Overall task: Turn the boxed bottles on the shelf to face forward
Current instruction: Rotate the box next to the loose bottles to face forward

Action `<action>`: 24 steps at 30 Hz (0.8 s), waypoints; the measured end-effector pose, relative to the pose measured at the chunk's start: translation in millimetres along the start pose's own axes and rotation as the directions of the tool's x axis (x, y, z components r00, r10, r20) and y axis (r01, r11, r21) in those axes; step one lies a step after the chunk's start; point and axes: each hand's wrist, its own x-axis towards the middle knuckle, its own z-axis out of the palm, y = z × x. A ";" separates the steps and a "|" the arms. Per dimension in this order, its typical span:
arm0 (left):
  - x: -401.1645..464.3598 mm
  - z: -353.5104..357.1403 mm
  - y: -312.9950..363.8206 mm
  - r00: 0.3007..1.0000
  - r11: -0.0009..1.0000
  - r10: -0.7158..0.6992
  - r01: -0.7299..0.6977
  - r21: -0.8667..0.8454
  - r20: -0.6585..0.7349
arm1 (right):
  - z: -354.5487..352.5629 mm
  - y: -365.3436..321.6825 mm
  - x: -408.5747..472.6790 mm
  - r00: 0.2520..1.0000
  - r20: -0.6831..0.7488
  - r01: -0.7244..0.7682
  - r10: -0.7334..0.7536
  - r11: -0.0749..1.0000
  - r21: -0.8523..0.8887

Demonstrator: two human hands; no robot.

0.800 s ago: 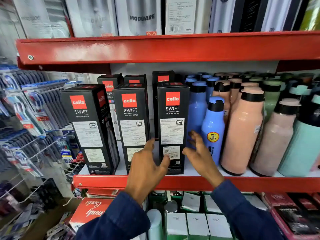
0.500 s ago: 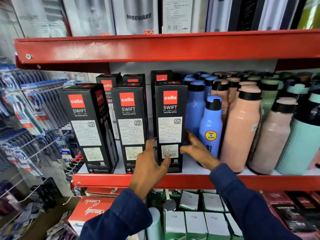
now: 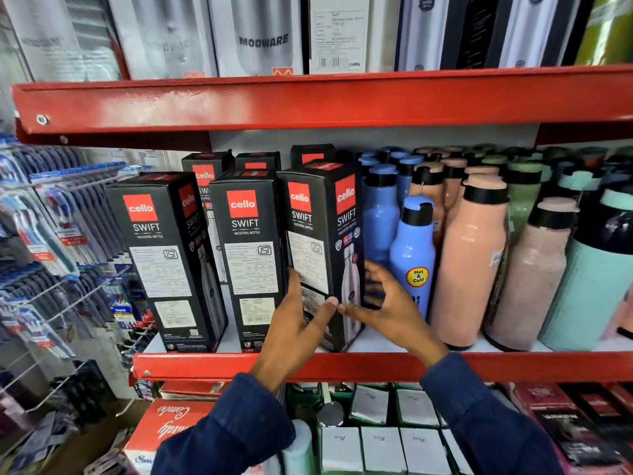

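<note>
Three black cello SWIFT bottle boxes stand in the front row of the red shelf. The left box and the middle box show their label sides with printed text. The right box is turned at an angle, one corner toward me, so both its text side and its bottle-picture side show. My left hand grips its lower left side, thumb at the front corner. My right hand holds its lower right side, fingers curled behind. More such boxes stand behind.
Loose blue bottles, peach bottles and a teal one crowd the shelf right of the boxes. A red upper shelf hangs close above. Toothbrush packs hang on racks at left. White and red boxes fill the shelf below.
Both hands have closed on the right box and rotated it, so its bottle-picture side is swinging into view. The view has also moved closer to the shelf.
</note>
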 end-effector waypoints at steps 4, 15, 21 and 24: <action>11.3 7.5 -13.3 0.999 0.999 0.043 -0.043 -0.012 -0.002 | 5.5 -0.9 -8.1 0.992 -0.115 0.050 -0.051 0.999 -0.017; 22.9 10.0 -32.5 0.999 0.999 0.042 -0.041 0.020 -0.030 | 19.1 -2.9 -26.2 0.944 -0.284 0.135 -0.170 0.981 -0.139; 25.4 13.0 -35.0 1.000 0.998 0.009 -0.008 0.058 -0.019 | 23.9 1.1 -24.0 0.943 -0.293 0.117 -0.157 0.982 -0.149; 22.7 12.1 -34.0 1.000 0.999 -0.008 0.008 0.048 -0.011 | 25.7 1.0 -25.6 0.942 -0.294 0.123 -0.161 0.982 -0.143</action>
